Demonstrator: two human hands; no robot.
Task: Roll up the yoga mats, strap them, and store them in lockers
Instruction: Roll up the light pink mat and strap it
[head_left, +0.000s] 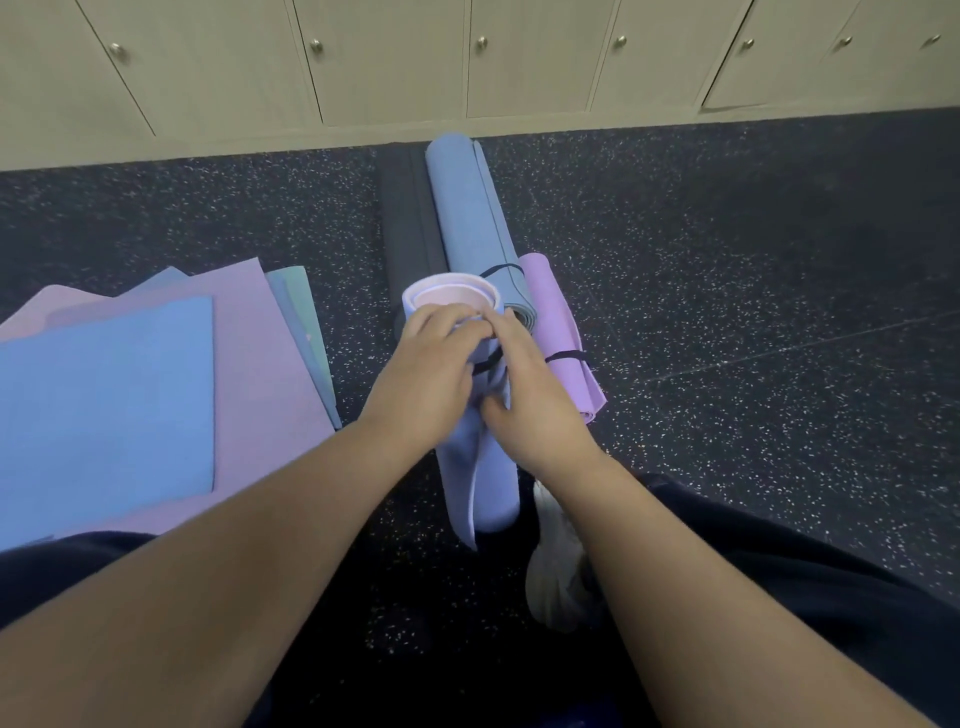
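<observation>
A rolled periwinkle mat (485, 478) with a pink inner face stands tilted on the floor in front of me, its open end up at the centre. My left hand (431, 364) grips the roll near its top, fingers curled over the rim. My right hand (530, 400) wraps the right side, fingertips at a thin black strap (488, 364) that crosses the roll. A loose flap of the mat hangs down below my hands.
Rolled blue mat (467, 218), dark grey roll (405, 228) and strapped purple roll (561, 332) lie beyond my hands. Flat blue and purple mats (156, 395) are stacked at left. Shut beige lockers (395, 62) line the far wall. A white shoe (556, 566) is near my right arm.
</observation>
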